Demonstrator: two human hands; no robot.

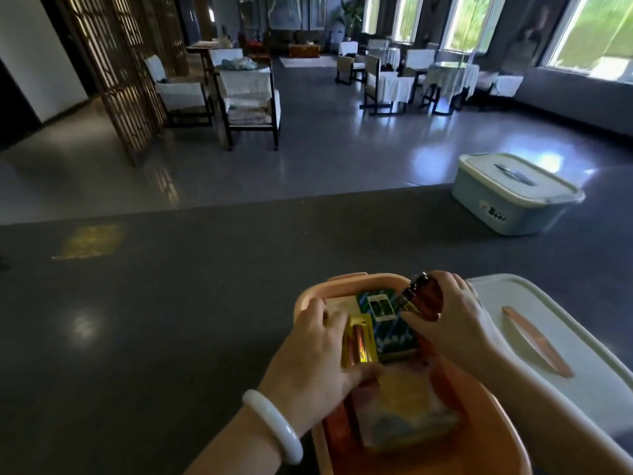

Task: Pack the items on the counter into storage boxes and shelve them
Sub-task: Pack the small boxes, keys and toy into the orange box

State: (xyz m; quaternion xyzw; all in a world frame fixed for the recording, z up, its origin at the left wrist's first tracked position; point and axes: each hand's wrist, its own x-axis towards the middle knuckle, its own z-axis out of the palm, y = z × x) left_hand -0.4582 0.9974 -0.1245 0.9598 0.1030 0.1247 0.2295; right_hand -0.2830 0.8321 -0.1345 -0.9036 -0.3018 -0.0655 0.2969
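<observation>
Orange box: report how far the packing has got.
Done: the blue box sits lidded on the counter. In hand: the orange box holds several packets; the left hand holds a gold packet, the right hand an amber bottle. Left: fitting the white lid and shelving.

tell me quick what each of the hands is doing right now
Left hand: closed on the gold packet, over the orange box.
Right hand: closed on the brown bottle, lowering it into the same box.

An open orange storage box (310,296) sits at the counter's (171,303) near edge, holding a green packet (387,323), a gold pack (358,341) and a brown bottle (426,299); its white lid (565,337) lies just beside. A closed blue box (513,197) stands at the far right edge.
</observation>
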